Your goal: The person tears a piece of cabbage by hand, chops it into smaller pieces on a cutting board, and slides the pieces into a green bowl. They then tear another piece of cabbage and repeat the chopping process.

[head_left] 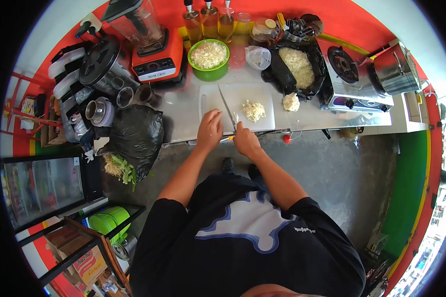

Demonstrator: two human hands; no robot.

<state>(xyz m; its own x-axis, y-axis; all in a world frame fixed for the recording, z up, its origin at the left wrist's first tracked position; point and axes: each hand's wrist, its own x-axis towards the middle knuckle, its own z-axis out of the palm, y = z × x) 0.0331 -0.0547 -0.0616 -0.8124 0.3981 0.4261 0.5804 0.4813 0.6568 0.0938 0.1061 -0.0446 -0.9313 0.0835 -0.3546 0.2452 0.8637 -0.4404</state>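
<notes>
My right hand (246, 140) grips the handle of a knife (227, 105), its blade pointing away over the white cutting board (210, 94). Some pale shreds lie right of the blade, by the fingertips. A small heap of shredded cabbage (253, 111) sits on the right part of the board. My left hand (210, 129) is at the board's near left edge, fingers curled together; whether anything is under them is hidden. A pale cabbage chunk (291, 102) rests on the metal counter right of the board. Behind the board stands a green bowl (210, 74) full of shreds.
A black bag (317, 64) of shreds and a clear plastic bag (258, 58) lie behind. A red blender (156, 62) and oil bottles (209, 22) stand at the back. Right is a gas stove (354, 84) with a pot (396, 69); left, a stuffed black bag (136, 133).
</notes>
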